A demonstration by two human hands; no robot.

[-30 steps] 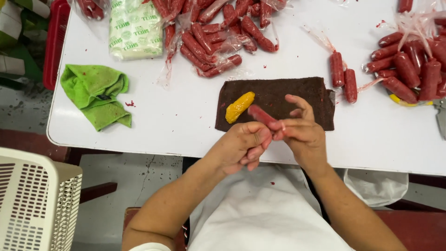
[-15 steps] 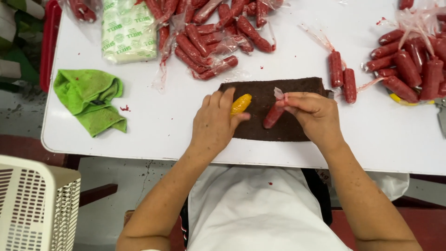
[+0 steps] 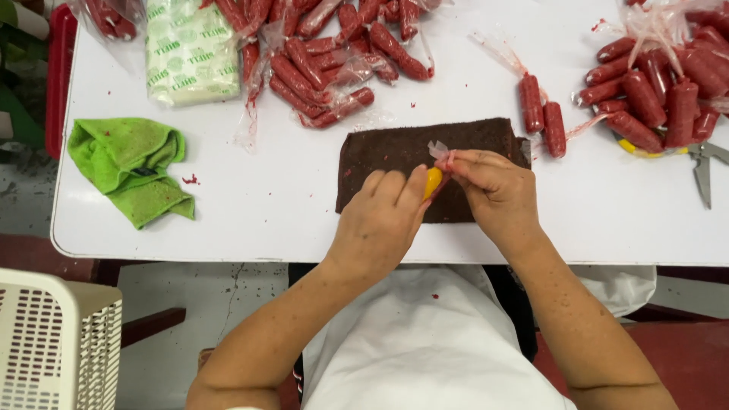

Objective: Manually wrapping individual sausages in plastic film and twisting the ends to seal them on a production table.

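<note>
White table (image 3: 266,220) w/ dark brown cloth (image 3: 387,148) at centre, green rag (image 3: 133,167) far left, left hand (image 3: 383,220) closed round yellow piece (image 3: 433,181) over cloth, right hand (image 3: 493,190) pinching clear wrapper end (image 3: 439,149) just beside it

One brown cloth (image 3: 402,152), one yellow tool (image 3: 432,181), one green rag (image 3: 129,167), one pair of scissors (image 3: 702,171) and two loose red sausages (image 3: 542,121) lie on one white bench (image 3: 266,220); one white basket (image 3: 53,345) stands below.
</note>
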